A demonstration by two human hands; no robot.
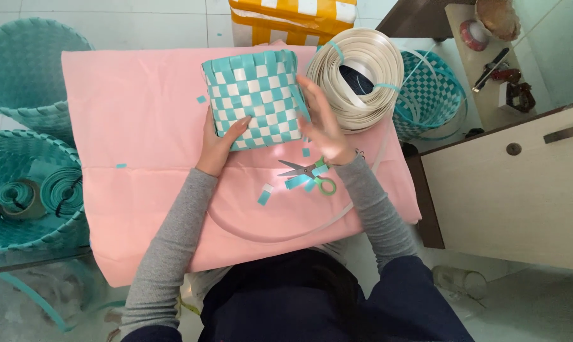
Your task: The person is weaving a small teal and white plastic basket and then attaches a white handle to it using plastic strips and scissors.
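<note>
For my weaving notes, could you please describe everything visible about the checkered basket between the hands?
The basket is small and boxy, woven from flat teal and white strips, plastic by the look, in a checkerboard. It lies tipped on the pink cloth, one woven face toward the camera. The left hand grips its lower left corner; the right hand presses on its right side. A cream strip coil sits just right.

yellow striped box (292,19) cut off, right hand (321,120) blurred

Only one view here: your head cam looks straight down, fairly close, fingers (311,104) just above frame center.
</note>
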